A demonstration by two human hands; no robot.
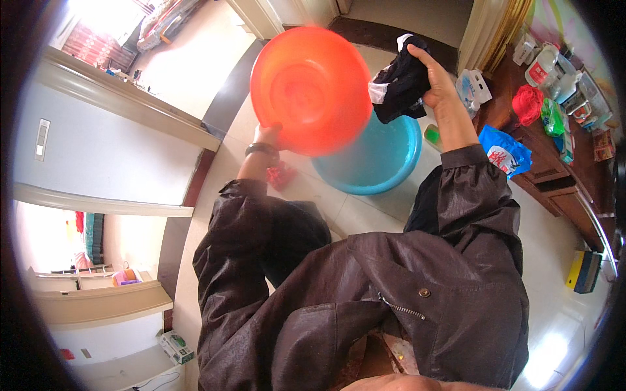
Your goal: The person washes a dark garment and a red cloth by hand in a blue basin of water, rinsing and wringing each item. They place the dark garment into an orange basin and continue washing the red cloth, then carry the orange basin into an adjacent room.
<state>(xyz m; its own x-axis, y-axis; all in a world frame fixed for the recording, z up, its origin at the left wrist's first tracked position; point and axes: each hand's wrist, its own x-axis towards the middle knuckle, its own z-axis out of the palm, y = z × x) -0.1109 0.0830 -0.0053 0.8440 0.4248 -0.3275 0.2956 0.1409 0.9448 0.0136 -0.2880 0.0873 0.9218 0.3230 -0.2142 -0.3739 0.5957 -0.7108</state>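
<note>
The orange basin (306, 91) is up off the floor in the left hand (266, 135), its open side facing the camera and its far edge blurred. With only one side of the rim gripped, it seems best kept fairly level, with the wrist firm, since any weight in it would pull the far side down. I cannot tell whether any liquid lies in it.

The blue basin (409, 159) sits on the floor between the knees, partly hidden behind the orange one, and holds what looks like cloudy water. Keeping the two rims apart would be the safer way to avoid a knock or a splash.

The black and white cloth (399, 85) hangs bunched in the right hand (438, 81), just right of the orange basin in view. If wet, it would probably drip least onto the floor when held over a basin, gathered tightly so no end trails.

As for the fingers, the left thumb is clamped over the orange rim; the other left fingers are mostly hidden. The right hand is closed around the cloth, one finger stretched along its upper edge; the rest cannot be told apart clearly.
</note>
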